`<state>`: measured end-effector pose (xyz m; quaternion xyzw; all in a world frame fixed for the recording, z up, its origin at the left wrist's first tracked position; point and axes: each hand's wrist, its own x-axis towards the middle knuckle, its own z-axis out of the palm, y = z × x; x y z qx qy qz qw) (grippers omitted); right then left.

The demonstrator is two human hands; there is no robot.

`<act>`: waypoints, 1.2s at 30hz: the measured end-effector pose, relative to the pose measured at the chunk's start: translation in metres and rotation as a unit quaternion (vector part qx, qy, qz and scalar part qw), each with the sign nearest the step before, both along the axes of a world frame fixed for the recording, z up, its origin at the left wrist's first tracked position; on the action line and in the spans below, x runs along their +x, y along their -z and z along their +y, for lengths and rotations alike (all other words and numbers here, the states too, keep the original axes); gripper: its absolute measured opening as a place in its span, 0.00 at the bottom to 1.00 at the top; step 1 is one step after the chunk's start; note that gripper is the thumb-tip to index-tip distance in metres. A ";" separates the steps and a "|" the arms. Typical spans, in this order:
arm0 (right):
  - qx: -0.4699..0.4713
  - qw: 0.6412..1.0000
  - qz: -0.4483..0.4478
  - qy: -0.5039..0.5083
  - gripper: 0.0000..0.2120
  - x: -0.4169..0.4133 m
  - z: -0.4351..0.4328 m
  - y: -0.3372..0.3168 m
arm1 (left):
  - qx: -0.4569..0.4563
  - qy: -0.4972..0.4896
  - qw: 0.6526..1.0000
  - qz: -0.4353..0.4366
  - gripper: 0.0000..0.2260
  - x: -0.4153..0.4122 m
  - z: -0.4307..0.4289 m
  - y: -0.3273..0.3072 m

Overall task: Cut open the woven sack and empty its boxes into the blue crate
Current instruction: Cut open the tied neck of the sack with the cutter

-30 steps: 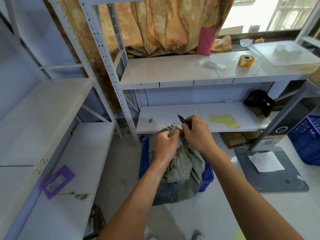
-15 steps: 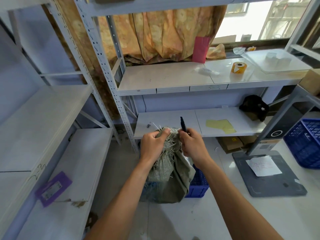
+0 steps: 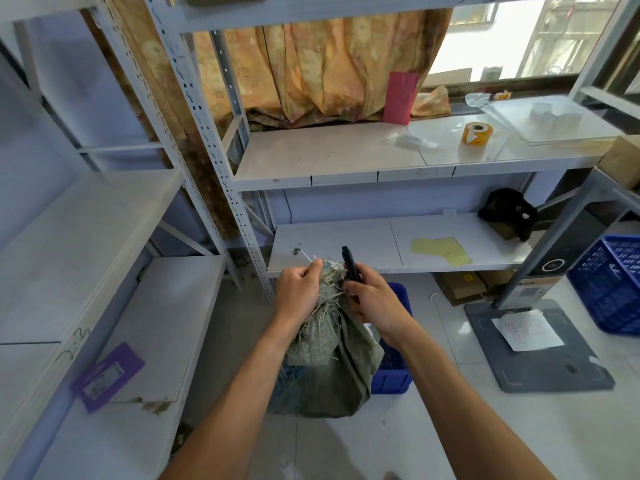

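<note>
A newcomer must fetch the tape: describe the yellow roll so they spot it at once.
Find the white metal shelving below the window. On the shelf level with the sill, right of middle, stands a yellow-orange roll of tape. It is the only round thing there, between a crumpled clear wrapper and a clear tray.

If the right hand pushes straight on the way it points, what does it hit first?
Likely the woven sack, at its frayed neck beside the right hand; the left hand grips beyond.
</note>
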<state>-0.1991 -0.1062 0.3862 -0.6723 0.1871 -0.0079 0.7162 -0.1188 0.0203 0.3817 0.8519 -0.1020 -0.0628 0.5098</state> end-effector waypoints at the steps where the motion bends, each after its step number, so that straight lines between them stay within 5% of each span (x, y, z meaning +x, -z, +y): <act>1: 0.011 1.000 0.003 -0.010 0.12 0.000 0.000 0.001 | 0.004 0.000 1.000 0.001 0.25 0.000 0.000 0.000; 7: -0.033 0.999 0.009 -0.001 0.18 -0.001 0.003 0.000 | 0.026 0.036 0.999 0.012 0.25 0.004 0.003 0.002; 12: -0.080 0.994 -0.013 0.075 0.05 0.008 -0.007 0.004 | 0.104 0.146 0.983 0.023 0.17 0.011 0.016 0.003; 16: -0.155 0.988 -0.009 0.019 0.08 0.019 -0.010 0.009 | 0.218 0.207 0.953 -0.014 0.14 0.015 0.021 0.003; 24: -0.276 0.959 0.062 -0.030 0.14 0.035 0.003 0.034 | 0.292 0.256 0.921 -0.018 0.10 0.007 0.026 0.009; 36: -0.249 0.962 0.074 -0.088 0.08 0.026 0.002 0.054 | 0.346 0.294 0.891 -0.005 0.12 -0.001 0.032 0.022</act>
